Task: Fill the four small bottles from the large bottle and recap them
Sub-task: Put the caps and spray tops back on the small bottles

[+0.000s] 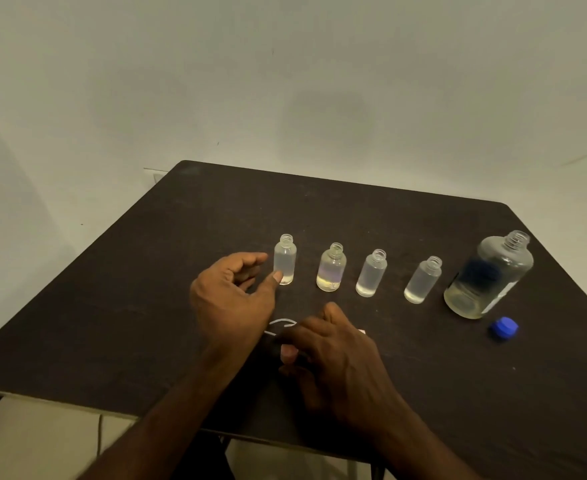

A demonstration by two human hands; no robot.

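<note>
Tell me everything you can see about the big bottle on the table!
The big bottle is clear, looks like plastic or glass, and has round shoulders and a threaded neck. Its top is open, with no cap on. A dark patch and a pale label strip show on its side. Some pale yellowish liquid sits low inside. It stands on the dark table, at the right end of the row; neither hand touches it.

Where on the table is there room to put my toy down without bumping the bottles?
The far strip of the table behind the four small bottles is bare, and so is the near-left corner beside the left hand. The near-right part, below the blue cap, is free too. It is crowded around the bottle row, the large bottle and the right hand.
</note>
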